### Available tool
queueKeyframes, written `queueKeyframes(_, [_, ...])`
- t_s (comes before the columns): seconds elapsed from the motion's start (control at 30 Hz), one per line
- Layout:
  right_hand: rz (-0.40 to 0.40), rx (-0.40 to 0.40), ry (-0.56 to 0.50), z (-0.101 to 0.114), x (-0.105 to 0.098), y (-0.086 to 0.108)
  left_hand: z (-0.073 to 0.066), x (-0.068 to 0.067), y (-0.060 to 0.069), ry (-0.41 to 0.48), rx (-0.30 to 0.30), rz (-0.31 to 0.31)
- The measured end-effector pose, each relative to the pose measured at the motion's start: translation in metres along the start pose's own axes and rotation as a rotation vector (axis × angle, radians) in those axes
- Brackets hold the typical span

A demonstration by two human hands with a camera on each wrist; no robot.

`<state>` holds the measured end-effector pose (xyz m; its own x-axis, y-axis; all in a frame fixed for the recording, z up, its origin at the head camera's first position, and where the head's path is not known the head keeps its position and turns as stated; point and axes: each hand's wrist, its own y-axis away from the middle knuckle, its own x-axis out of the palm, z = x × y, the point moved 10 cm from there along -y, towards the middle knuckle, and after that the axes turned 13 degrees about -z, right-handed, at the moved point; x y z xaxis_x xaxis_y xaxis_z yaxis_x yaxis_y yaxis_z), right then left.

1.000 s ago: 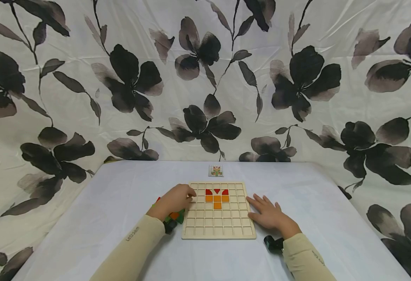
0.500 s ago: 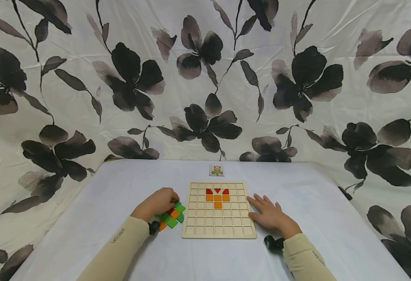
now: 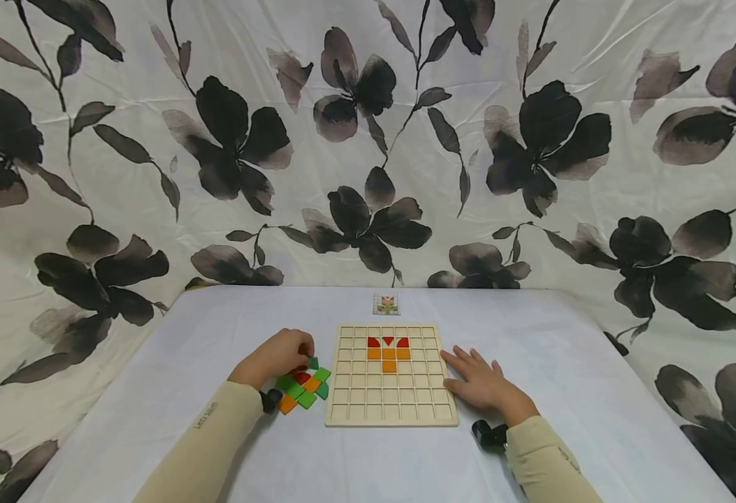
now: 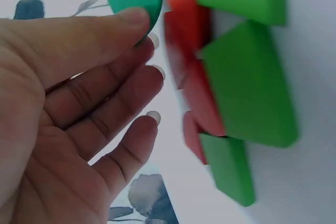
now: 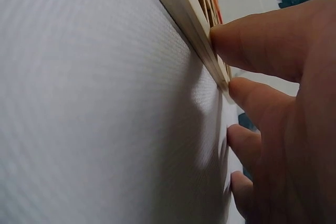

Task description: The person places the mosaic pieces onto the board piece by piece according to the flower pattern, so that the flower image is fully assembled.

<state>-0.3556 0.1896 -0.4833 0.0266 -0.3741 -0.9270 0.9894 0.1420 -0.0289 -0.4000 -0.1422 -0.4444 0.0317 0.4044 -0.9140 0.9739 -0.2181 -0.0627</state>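
Note:
My left hand (image 3: 279, 355) is over the loose pile left of the board. Its thumb and forefinger pinch a dark green quarter-circle tile (image 4: 142, 1), held just off the pile in the left wrist view. Below it lie green tiles (image 4: 252, 85), red tiles and an orange tile (image 3: 312, 384). The wooden grid board (image 3: 391, 412) lies flat in the middle of the table. Near its top sit red shaped pieces (image 3: 374, 342) and orange squares (image 3: 389, 365). My right hand (image 3: 484, 385) rests at the board's right edge, fingers spread, fingertips touching the rim (image 5: 191, 30).
A small pattern card (image 3: 386, 304) with a coloured grid design lies behind the board. The table (image 3: 217, 314) has a white cover, and a floral cloth (image 3: 368, 140) hangs behind it. Dark wrist cameras sit at both wrists.
My left hand has moved from the board's left edge back over the loose tiles and now pinches a green tile lifted from there. The right hand stays at the board.

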Motion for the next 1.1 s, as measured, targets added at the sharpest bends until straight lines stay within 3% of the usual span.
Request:
queueKeyframes(0.17, [-0.002, 0.007, 0.005, -0.002, -0.001, 0.0, -0.02, -0.008, -0.006, 0.107, 0.032, -0.044])
queueKeyframes(0.33, [-0.005, 0.01, 0.0, -0.002, 0.0, -0.001, -0.044, 0.004, -0.01, 0.182, 0.024, -0.016])
queueKeyframes(0.7, [-0.004, 0.008, 0.006, -0.005, 0.002, -0.005, -0.076, 0.036, -0.019, 0.208, 0.088, 0.0])
queueKeyframes(0.9, [-0.003, 0.012, 0.004, -0.005, 0.001, -0.003, -0.093, 0.043, -0.02, 0.206, 0.112, 0.041])
queueKeyframes(1.1, [-0.006, 0.004, -0.007, -0.003, 0.001, -0.001, -0.102, 0.047, -0.022, 0.152, 0.152, 0.026])
